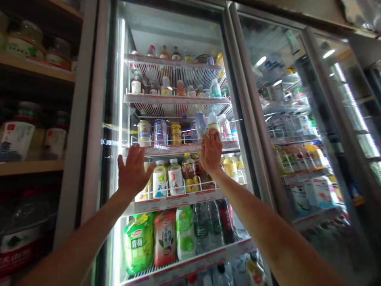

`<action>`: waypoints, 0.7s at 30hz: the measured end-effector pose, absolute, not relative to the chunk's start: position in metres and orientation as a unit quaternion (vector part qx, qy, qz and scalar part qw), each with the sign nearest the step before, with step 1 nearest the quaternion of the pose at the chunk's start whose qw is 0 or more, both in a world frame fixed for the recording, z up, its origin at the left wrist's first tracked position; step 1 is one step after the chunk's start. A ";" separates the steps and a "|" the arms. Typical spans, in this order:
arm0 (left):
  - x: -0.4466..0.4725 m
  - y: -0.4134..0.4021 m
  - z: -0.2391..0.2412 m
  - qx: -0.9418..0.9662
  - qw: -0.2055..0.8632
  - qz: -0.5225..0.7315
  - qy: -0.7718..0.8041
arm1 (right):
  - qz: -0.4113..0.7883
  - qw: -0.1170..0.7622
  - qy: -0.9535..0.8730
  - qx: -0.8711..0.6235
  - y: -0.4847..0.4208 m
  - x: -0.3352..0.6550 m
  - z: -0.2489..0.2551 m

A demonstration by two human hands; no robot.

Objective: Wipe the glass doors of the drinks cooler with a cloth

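Note:
My left hand (pixel 133 169) is raised in front of the glass door (pixel 175 28) of a lit drinks cooler, its fingers stretched out and palm turned towards the glass. It appears to rest on the pane, before the row of juice bottles. My right hand (pixel 212 151) is up against the same pane, a little higher, with its fingers bent together. Something small and pale may be under those fingers, but I cannot make it out. Behind the glass near it stand a purple-grey bottle (pixel 200 123) and a brown tea bottle (pixel 189 171).
Inside the cooler, wire shelves hold cans (pixel 160 133), juice bottles (pixel 175 176) and large bottles, among them a green one (pixel 139 242). To the right are more glass doors (pixel 285 119). At the left, wooden shelves (pixel 29 167) carry jars and bottles.

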State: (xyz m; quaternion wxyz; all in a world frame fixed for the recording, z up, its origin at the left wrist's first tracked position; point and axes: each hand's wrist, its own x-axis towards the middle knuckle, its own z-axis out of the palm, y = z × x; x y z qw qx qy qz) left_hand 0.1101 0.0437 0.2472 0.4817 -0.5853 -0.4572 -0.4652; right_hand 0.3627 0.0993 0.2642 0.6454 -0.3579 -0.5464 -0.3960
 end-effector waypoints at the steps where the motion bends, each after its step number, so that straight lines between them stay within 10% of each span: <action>1: 0.109 0.042 0.248 -0.583 0.479 -0.466 -0.462 | -0.410 0.620 -0.578 -0.335 0.098 0.352 0.260; 5: 0.106 0.039 0.242 -0.593 0.473 -0.450 -0.471 | -0.467 0.470 -0.709 -0.240 0.090 0.328 0.251; 11: 0.091 0.033 0.235 -0.576 0.477 -0.452 -0.485 | -0.357 0.614 -0.582 -0.397 0.081 0.313 0.275; 17: 0.078 0.025 0.232 -0.565 0.458 -0.494 -0.476 | -0.485 0.404 -0.752 -0.187 0.075 0.267 0.256; 21: 0.069 0.022 0.225 -0.577 0.460 -0.484 -0.469 | -0.410 0.550 -0.656 -0.313 0.087 0.314 0.264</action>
